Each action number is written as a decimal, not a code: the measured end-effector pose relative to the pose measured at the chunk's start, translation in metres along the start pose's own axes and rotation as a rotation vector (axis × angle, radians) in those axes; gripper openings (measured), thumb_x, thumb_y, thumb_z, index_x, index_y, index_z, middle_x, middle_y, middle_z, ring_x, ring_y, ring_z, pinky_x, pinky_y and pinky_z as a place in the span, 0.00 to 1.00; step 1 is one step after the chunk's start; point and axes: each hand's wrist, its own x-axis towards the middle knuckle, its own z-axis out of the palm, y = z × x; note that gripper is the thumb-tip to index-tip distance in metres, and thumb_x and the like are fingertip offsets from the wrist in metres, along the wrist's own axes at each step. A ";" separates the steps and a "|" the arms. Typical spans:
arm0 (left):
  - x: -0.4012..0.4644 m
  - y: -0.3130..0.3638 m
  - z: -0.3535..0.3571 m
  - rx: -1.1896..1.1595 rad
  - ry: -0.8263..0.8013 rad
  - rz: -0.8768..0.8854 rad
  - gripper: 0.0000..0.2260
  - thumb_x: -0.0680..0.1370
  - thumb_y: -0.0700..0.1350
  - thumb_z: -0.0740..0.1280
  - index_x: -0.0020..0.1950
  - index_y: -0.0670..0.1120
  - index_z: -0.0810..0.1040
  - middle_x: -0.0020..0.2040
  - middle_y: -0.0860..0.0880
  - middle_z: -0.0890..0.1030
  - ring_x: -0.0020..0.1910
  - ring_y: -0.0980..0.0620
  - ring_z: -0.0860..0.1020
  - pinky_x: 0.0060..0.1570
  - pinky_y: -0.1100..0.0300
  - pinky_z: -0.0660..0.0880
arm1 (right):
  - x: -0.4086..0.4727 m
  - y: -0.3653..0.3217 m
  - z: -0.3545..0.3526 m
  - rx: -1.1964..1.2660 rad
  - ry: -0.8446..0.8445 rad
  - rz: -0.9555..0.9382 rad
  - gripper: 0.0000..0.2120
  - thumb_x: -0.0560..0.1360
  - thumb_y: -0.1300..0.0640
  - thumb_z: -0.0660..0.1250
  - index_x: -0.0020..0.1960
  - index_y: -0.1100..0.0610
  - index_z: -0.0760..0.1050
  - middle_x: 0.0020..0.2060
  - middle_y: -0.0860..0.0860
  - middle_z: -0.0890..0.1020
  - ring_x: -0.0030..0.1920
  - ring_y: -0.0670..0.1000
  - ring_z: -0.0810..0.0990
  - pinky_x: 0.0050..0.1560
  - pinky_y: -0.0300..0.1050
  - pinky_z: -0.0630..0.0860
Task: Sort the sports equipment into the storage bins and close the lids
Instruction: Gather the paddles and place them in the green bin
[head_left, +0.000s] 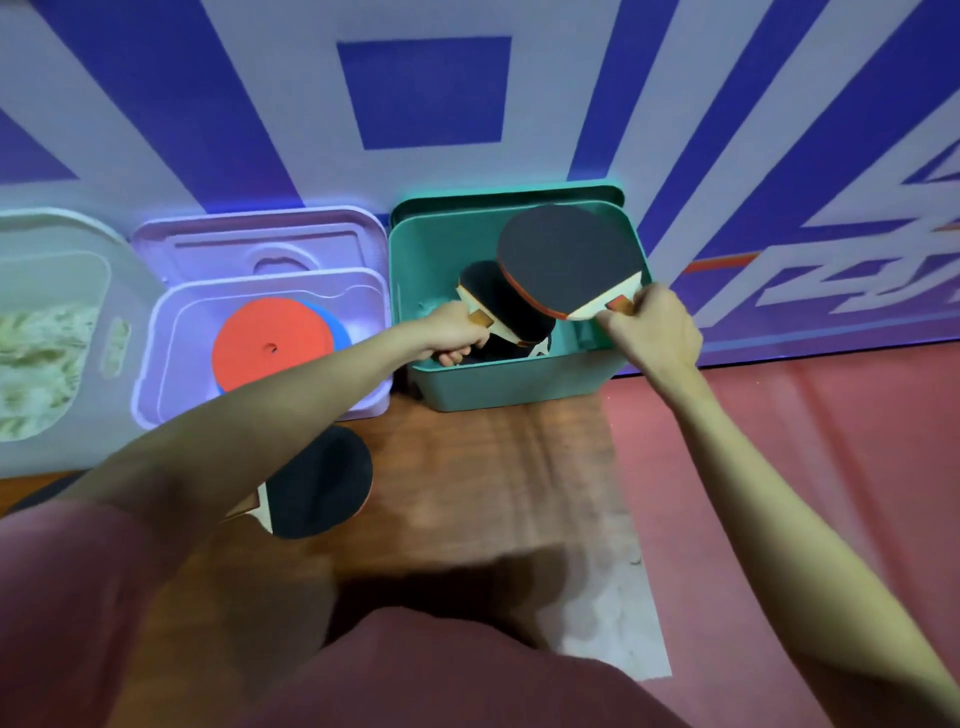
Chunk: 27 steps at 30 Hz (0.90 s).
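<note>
Paddles (506, 306) in rightmost bin (519, 382)

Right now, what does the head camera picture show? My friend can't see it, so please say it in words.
A person lowers two table tennis paddles into an open green bin, the left hand gripping one paddle and the right hand gripping another paddle. A third paddle lies on the wooden floor. Beside the green bin, a purple bin holds red and blue discs.

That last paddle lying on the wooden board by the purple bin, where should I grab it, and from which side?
Probably by the handle. The paddle lies flat with its black blade pointing right, and the pale neck sits at its left end, mostly hidden under the left forearm. Come in from the left and curl the fingers round the handle; the flat blade offers little to pinch.
</note>
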 end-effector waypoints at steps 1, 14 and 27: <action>0.006 0.000 0.002 0.015 -0.027 -0.001 0.11 0.74 0.34 0.59 0.35 0.45 0.63 0.28 0.47 0.63 0.16 0.57 0.59 0.18 0.71 0.56 | 0.003 0.000 0.001 -0.020 -0.008 -0.003 0.14 0.69 0.50 0.65 0.47 0.60 0.72 0.40 0.53 0.76 0.42 0.59 0.72 0.43 0.45 0.65; 0.047 -0.022 0.003 0.316 -0.133 -0.044 0.09 0.77 0.35 0.59 0.37 0.42 0.66 0.28 0.43 0.70 0.22 0.50 0.69 0.17 0.67 0.66 | 0.031 -0.009 0.018 -0.201 -0.095 -0.017 0.11 0.69 0.51 0.64 0.44 0.59 0.73 0.39 0.54 0.76 0.40 0.58 0.71 0.42 0.44 0.65; 0.032 -0.011 -0.032 1.041 -0.126 0.163 0.11 0.75 0.46 0.70 0.51 0.38 0.79 0.50 0.41 0.83 0.51 0.42 0.79 0.48 0.54 0.75 | 0.055 -0.031 0.074 -0.337 -0.344 -0.127 0.12 0.71 0.53 0.66 0.51 0.59 0.75 0.51 0.57 0.81 0.53 0.60 0.79 0.46 0.43 0.68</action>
